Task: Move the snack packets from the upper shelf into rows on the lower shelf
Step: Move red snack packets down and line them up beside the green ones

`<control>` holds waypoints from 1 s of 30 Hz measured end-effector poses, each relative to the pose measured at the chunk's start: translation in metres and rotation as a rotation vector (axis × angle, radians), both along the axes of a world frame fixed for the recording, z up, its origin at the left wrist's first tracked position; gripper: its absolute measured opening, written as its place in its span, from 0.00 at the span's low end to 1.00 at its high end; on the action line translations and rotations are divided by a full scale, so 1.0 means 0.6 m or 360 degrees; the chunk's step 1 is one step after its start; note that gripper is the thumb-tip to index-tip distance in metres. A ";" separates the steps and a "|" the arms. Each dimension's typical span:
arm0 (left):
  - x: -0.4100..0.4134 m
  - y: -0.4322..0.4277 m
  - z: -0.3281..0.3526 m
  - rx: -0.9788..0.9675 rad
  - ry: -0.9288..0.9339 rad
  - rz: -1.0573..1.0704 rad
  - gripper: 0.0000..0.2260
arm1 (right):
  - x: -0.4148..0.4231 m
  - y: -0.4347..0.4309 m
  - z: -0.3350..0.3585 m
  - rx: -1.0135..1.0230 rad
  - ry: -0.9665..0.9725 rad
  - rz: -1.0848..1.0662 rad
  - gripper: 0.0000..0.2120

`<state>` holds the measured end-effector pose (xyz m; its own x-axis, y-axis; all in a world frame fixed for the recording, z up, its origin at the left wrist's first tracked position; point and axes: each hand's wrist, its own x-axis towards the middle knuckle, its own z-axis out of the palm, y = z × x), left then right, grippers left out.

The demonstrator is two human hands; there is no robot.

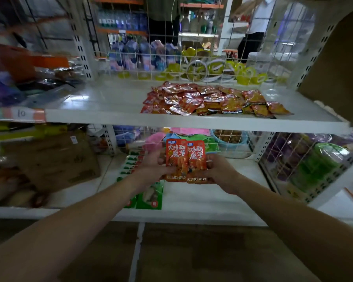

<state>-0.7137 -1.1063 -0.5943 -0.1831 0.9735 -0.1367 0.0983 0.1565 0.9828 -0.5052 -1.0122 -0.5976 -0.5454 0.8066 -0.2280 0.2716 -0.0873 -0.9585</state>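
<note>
A loose heap of red and yellow snack packets (212,99) lies on the white upper shelf (110,117), right of its middle. Below it, in front of the lower shelf (202,200), I hold two red packets upright side by side. My left hand (153,165) grips the left red packet (175,157) at its lower edge. My right hand (220,171) grips the right red packet (196,157) the same way. A row of green packets (149,198) lies on the lower shelf under my left wrist.
A cardboard box (55,161) stands on the lower shelf at the left. White wire mesh (171,64) backs both shelves. A mesh divider (306,165) closes the lower shelf on the right. A cardboard flap (338,64) hangs at the upper right. A person (253,35) stands behind.
</note>
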 end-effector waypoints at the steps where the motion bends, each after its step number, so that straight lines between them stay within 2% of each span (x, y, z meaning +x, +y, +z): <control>1: -0.002 0.003 -0.016 -0.0014 -0.0013 -0.0005 0.22 | -0.002 0.005 -0.017 0.0001 -0.0005 -0.0011 0.23; 5: -0.012 0.033 -0.087 -0.0144 0.0009 0.0108 0.24 | -0.019 0.034 -0.087 -0.0014 -0.0119 -0.0118 0.27; 15: -0.058 0.129 -0.276 -0.0329 0.0023 0.0270 0.23 | -0.081 0.141 -0.285 -0.0163 -0.0217 -0.0290 0.19; 21: -0.084 0.203 -0.374 -0.0382 0.0050 0.0372 0.24 | -0.112 0.201 -0.389 -0.0190 -0.0155 -0.0386 0.25; 25: -0.102 0.274 -0.411 -0.0324 0.0183 0.0321 0.23 | -0.139 0.259 -0.416 -0.0133 -0.0116 -0.0379 0.26; 28: -0.104 0.322 -0.429 -0.0189 0.0395 0.0240 0.21 | -0.151 0.301 -0.436 -0.0114 -0.0074 -0.0415 0.28; 30: -0.099 0.345 -0.449 -0.0103 0.0535 0.0230 0.24 | -0.150 0.319 -0.450 -0.0126 -0.0073 -0.0444 0.28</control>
